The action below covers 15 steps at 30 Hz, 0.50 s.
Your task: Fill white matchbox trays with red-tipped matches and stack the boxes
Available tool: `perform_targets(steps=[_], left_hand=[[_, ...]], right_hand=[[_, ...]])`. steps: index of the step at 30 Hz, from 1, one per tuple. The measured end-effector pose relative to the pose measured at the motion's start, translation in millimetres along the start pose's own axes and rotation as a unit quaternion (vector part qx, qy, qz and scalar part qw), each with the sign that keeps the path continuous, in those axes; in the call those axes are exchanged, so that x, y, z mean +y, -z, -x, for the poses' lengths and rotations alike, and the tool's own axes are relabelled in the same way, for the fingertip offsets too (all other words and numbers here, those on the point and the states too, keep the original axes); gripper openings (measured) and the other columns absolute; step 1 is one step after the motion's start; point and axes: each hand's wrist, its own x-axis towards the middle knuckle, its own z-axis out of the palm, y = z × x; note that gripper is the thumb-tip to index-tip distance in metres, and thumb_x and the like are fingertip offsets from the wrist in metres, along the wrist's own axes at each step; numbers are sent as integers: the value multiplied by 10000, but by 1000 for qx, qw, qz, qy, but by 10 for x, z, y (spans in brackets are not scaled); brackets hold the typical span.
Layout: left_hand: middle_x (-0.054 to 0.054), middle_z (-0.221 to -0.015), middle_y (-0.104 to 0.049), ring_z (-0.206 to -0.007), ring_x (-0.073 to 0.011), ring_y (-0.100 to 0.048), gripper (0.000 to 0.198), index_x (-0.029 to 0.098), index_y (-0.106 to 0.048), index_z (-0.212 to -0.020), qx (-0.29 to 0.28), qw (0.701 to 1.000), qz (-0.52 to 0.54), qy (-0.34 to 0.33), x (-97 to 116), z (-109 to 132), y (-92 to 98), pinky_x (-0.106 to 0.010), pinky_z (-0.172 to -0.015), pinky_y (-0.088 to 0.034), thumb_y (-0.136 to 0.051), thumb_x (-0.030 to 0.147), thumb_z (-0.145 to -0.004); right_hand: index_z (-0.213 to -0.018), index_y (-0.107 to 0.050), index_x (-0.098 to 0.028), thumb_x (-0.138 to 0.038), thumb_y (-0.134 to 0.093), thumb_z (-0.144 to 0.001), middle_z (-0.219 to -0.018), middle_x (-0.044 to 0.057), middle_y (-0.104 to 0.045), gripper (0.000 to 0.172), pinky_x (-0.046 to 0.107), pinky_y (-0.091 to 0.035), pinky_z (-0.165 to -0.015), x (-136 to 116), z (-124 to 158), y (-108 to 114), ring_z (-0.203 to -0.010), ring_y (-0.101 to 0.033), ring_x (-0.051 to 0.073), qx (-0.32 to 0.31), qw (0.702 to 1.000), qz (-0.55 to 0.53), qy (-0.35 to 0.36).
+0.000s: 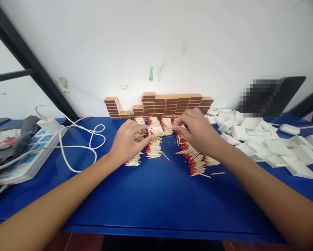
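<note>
My left hand (131, 137) grips a small white matchbox tray (156, 130) between thumb and fingers. Some red-headed matches lie inside it. To its right, my right hand (194, 127) is closed in a pinch, its fingertips over the matches at the back; whatever they hold is too small to make out. Piles of loose matches (154, 149) lie in columns under and beside my left hand. A larger pile of matches (195, 160) spreads below my right hand, partly covered by it. One stray match (166, 157) rests between the piles.
Stacked matchboxes (172, 104) line the wall. At right is a heap of white trays (266, 139), with a dark tablet-like panel (289, 94) behind and a white mouse (290, 129) beside it. White cables (63, 157) and a power strip (36, 150) occupy the left of the blue table (135, 205).
</note>
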Motion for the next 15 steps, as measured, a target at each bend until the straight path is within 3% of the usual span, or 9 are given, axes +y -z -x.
perform_targets(steps=[7, 15], left_hand=[[-46, -892, -777, -876, -221, -659, 293, 208, -775, -974, -19, 999, 13, -32, 60, -6, 7, -385, -822, -542, -777, 499, -935], [-54, -916, -784, -898, -224, -672, 260, 209, -772, -947, -16, 998, 30, -48, 57, -6, -3, -387, -829, -556, -791, 468, -930]], right_hand=[[-892, -605, -235, -282, -605, -1027, -915, 84, -664, 143, 435, -408, -806, -212, -4, 33, -909, -519, 281, -18, 999, -37, 34], [-890, -601, -223, -262, -615, -1028, -937, 96, -654, 144, 422, -418, -833, -243, 0, 27, -934, -515, 281, -41, 998, -38, 43]])
